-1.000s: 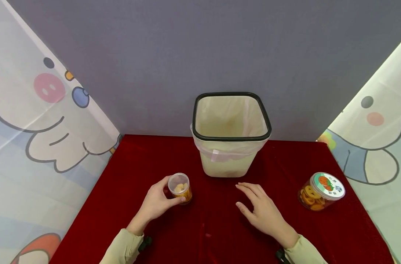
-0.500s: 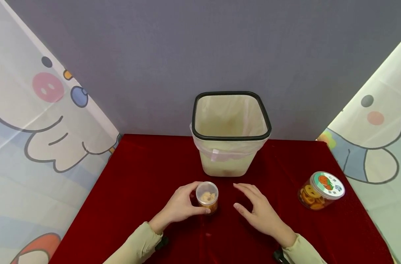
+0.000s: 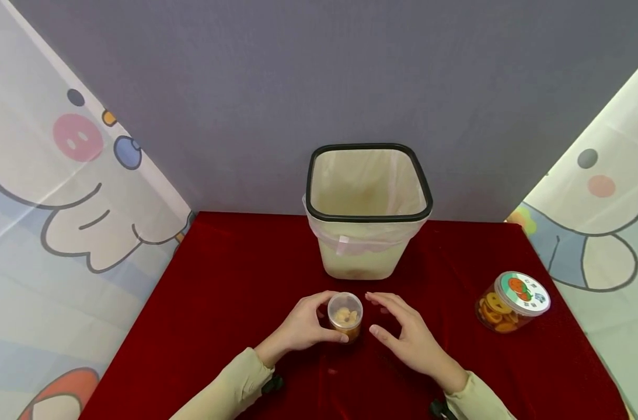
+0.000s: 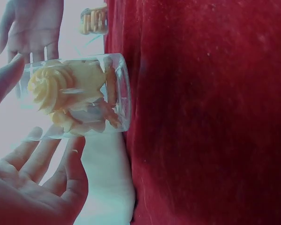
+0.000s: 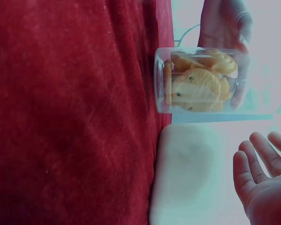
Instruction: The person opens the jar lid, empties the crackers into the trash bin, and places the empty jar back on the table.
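Observation:
A small clear jar of cookies (image 3: 346,316) stands in front of the bin, its translucent lid on top. My left hand (image 3: 309,324) grips it from the left, thumb on the near side and fingers on the far side. Through its wall in the left wrist view, a swirled cookie (image 4: 51,86) shows among broken pieces. To the right of the jar my right hand (image 3: 410,338) hovers with fingers spread loosely, apart from it and holding nothing. In the right wrist view a round cookie (image 5: 196,89) is visible inside the same jar.
A white bin (image 3: 366,251) with a black rim and a liner bag stands at the back middle. On the right a second cookie jar (image 3: 510,303) with a printed lid lies tilted. A red cloth (image 3: 234,262) covers the table; a grey wall (image 3: 245,105) rises behind.
My left hand has brought the small jar rightward across the cloth, to just left of my right hand. The right hand has shifted only slightly to the left.

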`<state>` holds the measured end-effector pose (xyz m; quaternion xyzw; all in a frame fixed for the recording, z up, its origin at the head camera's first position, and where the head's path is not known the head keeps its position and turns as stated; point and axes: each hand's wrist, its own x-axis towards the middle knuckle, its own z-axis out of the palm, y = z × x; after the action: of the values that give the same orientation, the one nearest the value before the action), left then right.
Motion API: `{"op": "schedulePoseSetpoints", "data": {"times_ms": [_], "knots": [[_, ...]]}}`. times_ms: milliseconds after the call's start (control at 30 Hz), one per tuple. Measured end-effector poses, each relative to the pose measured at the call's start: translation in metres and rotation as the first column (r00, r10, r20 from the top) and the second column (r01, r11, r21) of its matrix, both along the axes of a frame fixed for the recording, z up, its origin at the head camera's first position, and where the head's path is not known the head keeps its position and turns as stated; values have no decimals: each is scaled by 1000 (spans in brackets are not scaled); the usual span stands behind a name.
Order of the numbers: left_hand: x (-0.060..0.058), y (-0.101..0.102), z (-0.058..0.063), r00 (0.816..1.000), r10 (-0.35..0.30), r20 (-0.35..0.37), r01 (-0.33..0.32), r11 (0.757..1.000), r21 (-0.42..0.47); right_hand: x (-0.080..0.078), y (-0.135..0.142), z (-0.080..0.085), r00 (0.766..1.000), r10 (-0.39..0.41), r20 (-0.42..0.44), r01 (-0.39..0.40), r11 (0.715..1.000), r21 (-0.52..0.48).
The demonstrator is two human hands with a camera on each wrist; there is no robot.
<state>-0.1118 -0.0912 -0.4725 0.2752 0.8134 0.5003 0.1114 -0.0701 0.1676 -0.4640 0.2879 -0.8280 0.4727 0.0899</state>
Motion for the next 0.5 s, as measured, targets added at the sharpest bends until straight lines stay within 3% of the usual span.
{"op": "schedulePoseSetpoints", "data": {"times_ms": [233, 500], "knots": [[2, 13, -3, 999, -35, -13, 35, 999, 18, 2, 2, -1, 999, 5, 33, -4, 1000, -10], [2, 16, -10, 998, -30, 51, 32, 999, -26, 2, 1, -6, 1000, 13, 28, -13, 1000, -8]]}}
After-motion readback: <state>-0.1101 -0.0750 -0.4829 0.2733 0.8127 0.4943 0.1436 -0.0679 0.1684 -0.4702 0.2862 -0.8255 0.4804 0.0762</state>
